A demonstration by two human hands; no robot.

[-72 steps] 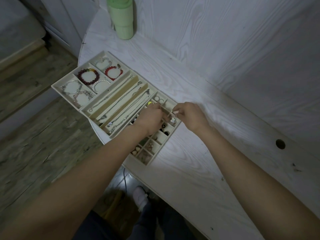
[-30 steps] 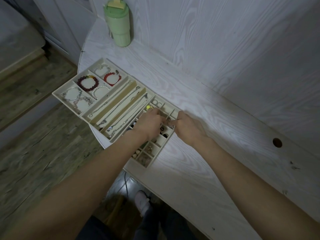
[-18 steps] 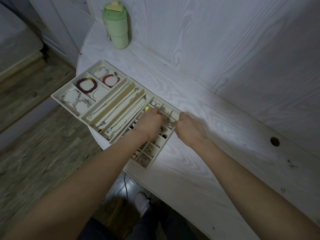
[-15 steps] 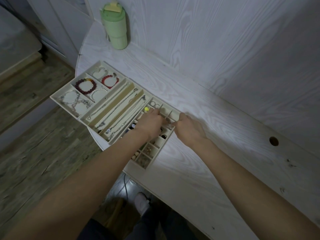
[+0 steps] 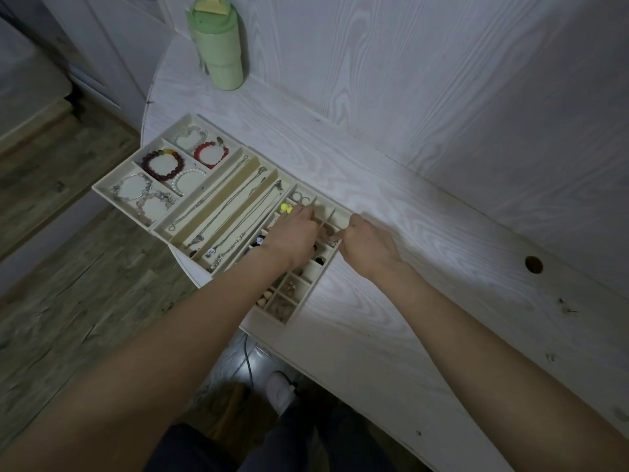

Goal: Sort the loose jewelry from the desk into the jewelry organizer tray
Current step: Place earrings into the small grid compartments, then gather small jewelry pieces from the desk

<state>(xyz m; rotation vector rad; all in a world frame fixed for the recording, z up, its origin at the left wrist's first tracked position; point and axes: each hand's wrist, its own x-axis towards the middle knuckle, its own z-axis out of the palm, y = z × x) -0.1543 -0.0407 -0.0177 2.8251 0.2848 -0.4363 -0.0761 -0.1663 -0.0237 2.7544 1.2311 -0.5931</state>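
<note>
The cream jewelry organizer tray point(image 5: 96, 191) lies on the left end of the white desk point(image 5: 425, 301). Bead bracelets point(image 5: 163, 165) fill its left compartments, and chain necklaces point(image 5: 235, 202) lie in the long middle slots. Small pieces sit in the grid of little compartments on the right, among them a yellow piece point(image 5: 286, 208) and two rings point(image 5: 301, 198). My left hand point(image 5: 292, 236) rests over that grid, fingers stretched toward the far cells beside the yellow piece. My right hand point(image 5: 369, 245) is at the tray's right rim, fingertips dipping into a cell. What they hold is hidden.
A green lidded tumbler point(image 5: 219, 49) stands at the back left against the wall panel. A round cable hole point(image 5: 533, 264) is in the desk to the right. The tray's left part overhangs the desk's curved edge, with wooden floor and a white shoe point(image 5: 280, 390) below.
My right hand has come down from above the tray to its right rim, fingertips now in a cell. My left hand stayed over the small compartments. The view shifted slightly.
</note>
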